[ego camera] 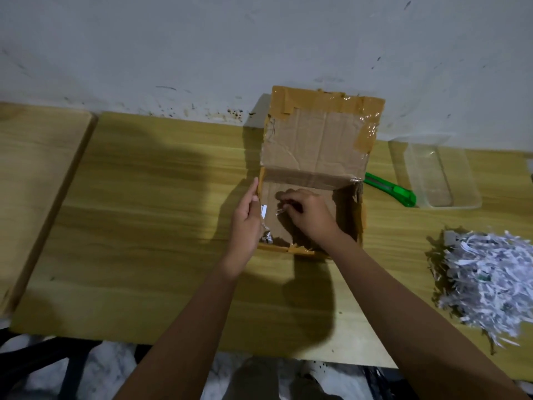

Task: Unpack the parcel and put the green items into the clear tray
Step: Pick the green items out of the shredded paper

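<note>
A brown cardboard box [311, 215] patched with tan tape stood open on the yellow wood-grain table [144, 212], its rear flap [317, 140] raised and leaning against the scuffed white wall [173, 53]. The person's left hand [245, 217] lay flat along the outside of the box's left wall, fingers straight and together. The right hand [308, 215] reached down inside the box, its fingers curled and pinching a small pale scrap [281, 211]; what the scrap was could not be told. A few white paper shreds [266, 236] sat in the box's near left corner.

To the right of the box, a green plastic utility knife [389, 189] lay on the table, its end just beside the clear rectangular plastic tray [432, 174], which stood near the wall. Nearer the person, at the table's right edge, a loose heap of white shredded paper [487, 281] was spread out, well apart from the box.
</note>
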Demonstrator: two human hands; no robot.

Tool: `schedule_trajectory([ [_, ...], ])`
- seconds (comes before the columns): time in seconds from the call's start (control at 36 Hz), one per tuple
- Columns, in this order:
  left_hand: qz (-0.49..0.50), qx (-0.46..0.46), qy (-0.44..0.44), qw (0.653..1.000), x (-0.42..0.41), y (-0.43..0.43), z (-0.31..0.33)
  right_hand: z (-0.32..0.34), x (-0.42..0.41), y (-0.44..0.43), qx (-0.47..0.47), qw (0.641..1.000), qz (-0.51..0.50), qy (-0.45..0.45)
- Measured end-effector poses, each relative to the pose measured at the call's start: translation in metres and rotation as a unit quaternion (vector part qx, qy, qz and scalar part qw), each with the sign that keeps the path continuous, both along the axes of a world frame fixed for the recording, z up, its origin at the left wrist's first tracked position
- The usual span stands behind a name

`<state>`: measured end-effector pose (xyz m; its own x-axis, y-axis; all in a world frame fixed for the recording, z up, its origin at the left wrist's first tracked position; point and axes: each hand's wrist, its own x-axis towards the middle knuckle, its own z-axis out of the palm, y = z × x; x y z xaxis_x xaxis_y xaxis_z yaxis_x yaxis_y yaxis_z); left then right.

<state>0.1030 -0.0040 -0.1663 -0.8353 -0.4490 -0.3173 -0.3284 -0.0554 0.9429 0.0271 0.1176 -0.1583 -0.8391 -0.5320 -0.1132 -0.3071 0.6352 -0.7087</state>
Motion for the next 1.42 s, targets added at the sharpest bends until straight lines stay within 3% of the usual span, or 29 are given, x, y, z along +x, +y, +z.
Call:
schedule_trajectory([
  [0.08, -0.003, 0.01, 0.012, 1.0, -0.001, -0.002, -0.002, 0.0, 0.001, -0.003, -0.03, 0.996, 0.075, -0.024],
  [0.17, 0.001, 0.027, 0.022, 0.999, -0.003, -0.003, -0.002, 0.001, -0.004, 0.006, -0.053, 0.994, 0.081, -0.054],
  [0.42, -0.008, 0.014, 0.019, 1.0, -0.005, -0.009, 0.001, -0.004, -0.02, 0.025, 0.06, 0.967, 0.228, -0.093],
  [0.64, -0.005, -0.033, 0.027, 0.999, -0.007, -0.01, 0.0, -0.019, -0.01, 0.003, -0.004, 0.954, 0.294, -0.065],
  [0.97, 0.017, -0.024, 0.037, 0.999, -0.008, -0.008, 0.0, -0.02, 0.003, -0.008, -0.067, 0.947, 0.309, -0.052],
  [1.25, 0.023, -0.027, 0.028, 0.999, -0.007, -0.007, -0.001, -0.025, -0.004, -0.003, -0.059, 0.935, 0.343, -0.073],
  [1.42, 0.009, -0.03, 0.029, 0.999, -0.006, -0.007, 0.002, -0.015, -0.006, 0.009, -0.122, 0.957, 0.249, -0.082],
])
